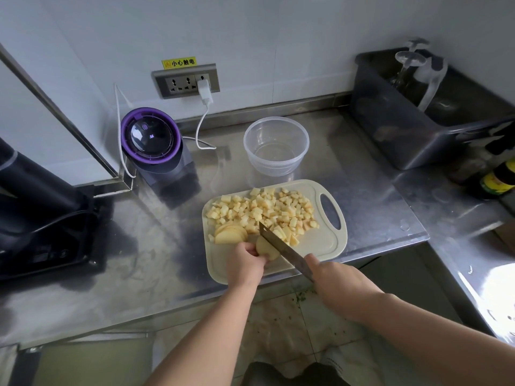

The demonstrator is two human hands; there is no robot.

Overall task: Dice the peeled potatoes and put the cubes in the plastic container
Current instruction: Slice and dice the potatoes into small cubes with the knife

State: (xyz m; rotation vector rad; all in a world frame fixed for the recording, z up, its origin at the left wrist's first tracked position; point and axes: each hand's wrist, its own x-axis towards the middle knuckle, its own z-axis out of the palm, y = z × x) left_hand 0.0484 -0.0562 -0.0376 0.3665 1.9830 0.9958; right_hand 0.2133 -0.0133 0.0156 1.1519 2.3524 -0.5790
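Left hand grip: the left hand [245, 264], in the lower middle of the frame, curls its fingers over a potato piece [268, 249] and pins it to the board.
Right hand grip: the right hand [335, 285] is wrapped round the handle of the knife [282, 247]; the handle itself is hidden inside the fist.
Knife: the blade lies slanted with its tip toward the upper left, and its edge seems to touch the right side of the potato piece.
Slices: a small fan of round slices [230, 234] lies just left of the blade tip, not yet diced.
Cubes: a wide heap of cubes [264, 208] covers the far half of the cutting board [320, 247].
Plastic container: the plastic container [276, 146] stands on the counter [139, 246] just behind the board, at the centre of the frame, and holds no cubes.
Step in hand: probably the slicing of this potato piece, so the dicing is far along and the transfer is not begun.
Next move: it calls for a straight cut down beside the curled fingers, with the fingertips kept back from the edge.
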